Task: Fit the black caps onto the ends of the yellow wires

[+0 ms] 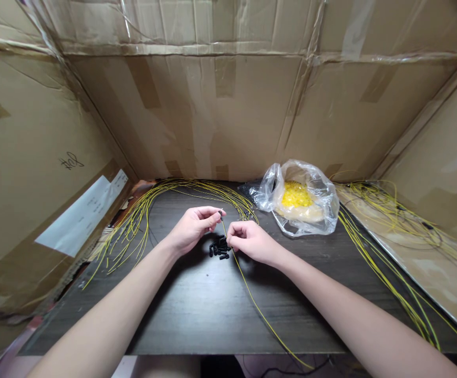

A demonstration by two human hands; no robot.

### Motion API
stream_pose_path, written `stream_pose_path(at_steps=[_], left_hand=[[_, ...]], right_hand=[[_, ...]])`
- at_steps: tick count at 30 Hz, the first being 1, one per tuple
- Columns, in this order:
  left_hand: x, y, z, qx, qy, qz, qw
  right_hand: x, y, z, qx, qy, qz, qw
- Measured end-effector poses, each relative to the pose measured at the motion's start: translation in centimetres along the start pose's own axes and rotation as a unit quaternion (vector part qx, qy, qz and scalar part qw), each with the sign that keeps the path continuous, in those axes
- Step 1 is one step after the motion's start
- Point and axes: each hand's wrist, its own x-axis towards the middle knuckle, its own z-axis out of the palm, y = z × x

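Observation:
My left hand (193,229) pinches a small black plastic connector (220,214) between thumb and forefinger, above the dark wood table (197,310). A thin yellow wire (252,299) rises from the table's front edge to that connector. My right hand (250,241) holds this wire with its fingertips, just below the connector. Right under my hands lies a small heap of similar black connectors (219,248). A long bundle of yellow wires (134,231) curves across the table's far left and behind my left hand.
A clear plastic bag of yellow pieces (297,197) sits at the table's back right. More yellow wires (390,231) lie on a pale board at the right and trail onto the table. Taped cardboard walls (181,115) enclose the back and sides.

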Motion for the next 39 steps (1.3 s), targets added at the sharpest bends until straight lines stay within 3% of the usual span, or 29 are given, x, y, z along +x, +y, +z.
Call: stream_pose_path(at_steps=[15, 24, 39], left_hand=[[-0.1, 0.2, 0.1, 0.026, -0.007, 0.015, 1.0], [-0.5, 0.9, 0.5, 0.086, -0.056, 0.022, 0.994], [-1.0, 1.2, 1.3, 0.139, -0.048, 0.02, 0.989]], right_hand=[[-0.3, -0.5, 0.0, -0.072, 0.006, -0.005, 0.997], [-0.4, -1.2, -0.7, -0.09, 0.18, -0.055, 0.978], [-0.6, -1.1, -0.7, -0.192, 0.201, -0.163, 0.947]])
